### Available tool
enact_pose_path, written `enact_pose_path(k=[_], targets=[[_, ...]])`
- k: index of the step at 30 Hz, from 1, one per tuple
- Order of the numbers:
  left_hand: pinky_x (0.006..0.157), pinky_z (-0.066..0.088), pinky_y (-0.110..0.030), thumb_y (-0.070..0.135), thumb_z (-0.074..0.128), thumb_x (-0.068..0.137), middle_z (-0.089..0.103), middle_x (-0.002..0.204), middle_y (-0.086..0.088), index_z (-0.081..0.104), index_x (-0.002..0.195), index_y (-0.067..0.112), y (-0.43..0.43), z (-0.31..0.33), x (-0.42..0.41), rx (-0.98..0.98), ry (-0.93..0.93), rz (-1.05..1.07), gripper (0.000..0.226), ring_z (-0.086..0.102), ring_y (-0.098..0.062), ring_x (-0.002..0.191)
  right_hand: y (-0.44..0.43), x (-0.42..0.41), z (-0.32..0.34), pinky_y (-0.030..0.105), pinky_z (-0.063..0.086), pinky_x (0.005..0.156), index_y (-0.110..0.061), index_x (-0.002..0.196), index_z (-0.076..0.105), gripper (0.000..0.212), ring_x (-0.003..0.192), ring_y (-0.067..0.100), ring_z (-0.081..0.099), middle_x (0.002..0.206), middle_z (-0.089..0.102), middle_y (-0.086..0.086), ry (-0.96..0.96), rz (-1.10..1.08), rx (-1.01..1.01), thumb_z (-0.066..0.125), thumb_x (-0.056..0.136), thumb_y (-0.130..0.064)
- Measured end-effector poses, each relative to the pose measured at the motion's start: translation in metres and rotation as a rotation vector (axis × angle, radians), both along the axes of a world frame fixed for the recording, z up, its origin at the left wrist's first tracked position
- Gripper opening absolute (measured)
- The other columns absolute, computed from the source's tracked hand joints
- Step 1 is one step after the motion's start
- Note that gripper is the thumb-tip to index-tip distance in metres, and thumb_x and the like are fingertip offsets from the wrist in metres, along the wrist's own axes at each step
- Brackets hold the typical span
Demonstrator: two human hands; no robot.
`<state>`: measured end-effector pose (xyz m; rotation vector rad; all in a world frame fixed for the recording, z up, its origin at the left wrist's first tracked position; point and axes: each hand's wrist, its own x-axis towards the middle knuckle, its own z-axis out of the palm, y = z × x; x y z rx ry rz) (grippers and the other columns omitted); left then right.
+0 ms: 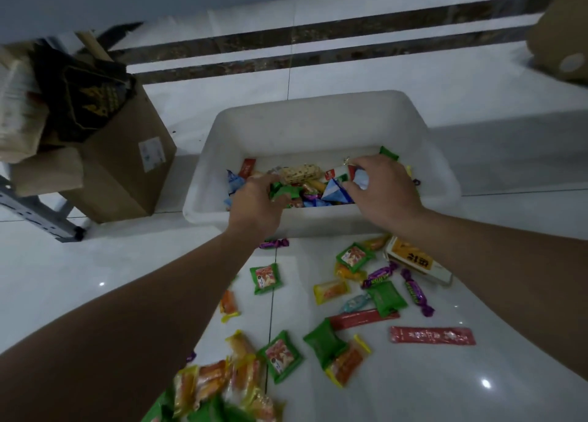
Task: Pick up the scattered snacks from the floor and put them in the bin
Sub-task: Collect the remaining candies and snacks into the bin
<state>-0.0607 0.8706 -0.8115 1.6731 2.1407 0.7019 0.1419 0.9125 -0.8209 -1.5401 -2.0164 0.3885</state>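
Note:
A white plastic bin stands on the tiled floor and holds several wrapped snacks. Both my hands are over its near side. My left hand curls around a green packet among the snacks. My right hand grips a white, red and blue packet above the pile. In front of the bin, several snacks lie scattered on the floor: green packets, yellow-orange packets, purple candies, red sticks and a white and orange box.
A brown cardboard box with dark bags on top stands left of the bin. A grey metal frame leg lies at the far left. Another cardboard box sits at the top right. A wall runs along the back.

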Motion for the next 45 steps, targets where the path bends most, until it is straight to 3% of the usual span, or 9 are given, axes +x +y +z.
enact_pose_path(k=[6,9,12,20,24,32,40,45], targets=[[0.089,0.046,-0.030,0.033,0.063,0.090,0.059,0.130,-0.005,0.054,0.133,0.022,-0.021,0.009,0.052,0.037,-0.021,-0.095,0.045,0.057,-0.025,0.112,-0.035,0.043,0.014,0.035,0.044,0.094,-0.012,0.131,0.055,0.048,0.117,0.026,0.050,0.127,0.056,0.010,-0.070,-0.015,-0.034,0.062,0.089,-0.033],[0.101,0.042,-0.037,0.033,0.061,0.091,0.053,0.138,-0.003,0.051,0.135,0.022,-0.036,0.007,0.086,0.042,0.071,-0.293,0.047,0.050,-0.024,0.124,-0.053,0.067,0.018,0.034,0.040,0.100,-0.014,0.136,0.052,0.052,0.125,0.024,0.046,0.134,0.054,0.008,-0.096,-0.033,-0.041,0.061,0.091,-0.037],[0.105,0.036,-0.033,0.037,0.059,0.091,0.050,0.140,0.002,0.049,0.136,0.025,-0.051,-0.004,0.117,0.039,0.115,-0.410,0.048,0.044,-0.020,0.129,-0.067,0.090,0.019,0.034,0.038,0.100,-0.015,0.138,0.048,0.053,0.127,0.024,0.044,0.138,0.051,0.007,-0.153,-0.063,-0.071,0.060,0.091,-0.036],[0.104,0.035,-0.029,0.035,0.061,0.091,0.051,0.140,0.001,0.048,0.137,0.026,-0.068,-0.039,0.144,-0.042,0.083,-0.448,0.049,0.046,-0.020,0.128,-0.087,0.132,0.000,0.035,0.039,0.100,-0.013,0.139,0.046,0.057,0.127,0.024,0.044,0.138,0.050,0.008,-0.217,-0.117,-0.193,0.057,0.092,-0.044],[0.104,0.040,-0.035,0.040,0.060,0.090,0.054,0.137,-0.001,0.049,0.135,0.027,-0.059,-0.049,0.142,-0.079,0.106,-0.396,0.049,0.048,-0.022,0.124,-0.087,0.138,-0.015,0.035,0.040,0.102,-0.015,0.141,0.043,0.060,0.128,0.023,0.043,0.140,0.048,0.006,-0.272,-0.086,-0.274,0.057,0.091,-0.046],[0.106,0.038,-0.035,0.038,0.061,0.090,0.050,0.140,-0.005,0.045,0.139,0.024,-0.038,-0.073,0.131,-0.152,0.109,-0.360,0.054,0.046,-0.024,0.128,-0.071,0.139,-0.052,0.039,0.042,0.101,-0.015,0.143,0.038,0.078,0.125,0.025,0.046,0.139,0.046,0.009,-0.231,-0.041,-0.479,0.069,0.081,-0.050],[0.107,0.037,-0.038,0.033,0.064,0.088,0.048,0.142,-0.005,0.046,0.139,0.022,-0.018,-0.105,0.113,-0.209,0.133,-0.358,0.055,0.044,-0.026,0.129,-0.041,0.129,-0.090,0.043,0.036,0.107,-0.016,0.148,0.031,0.086,0.132,0.028,0.038,0.145,0.041,0.011,-0.237,-0.060,-0.520,0.072,0.079,-0.046],[0.104,0.039,-0.044,0.038,0.065,0.086,0.045,0.138,-0.011,0.039,0.143,0.029,-0.006,-0.122,0.110,-0.358,0.178,-0.356,0.063,0.043,-0.031,0.125,-0.036,0.123,-0.101,0.042,0.043,0.098,-0.022,0.144,0.038,0.088,0.120,0.028,0.049,0.129,0.053,0.009,-0.290,-0.081,-0.481,0.079,0.070,-0.048]])
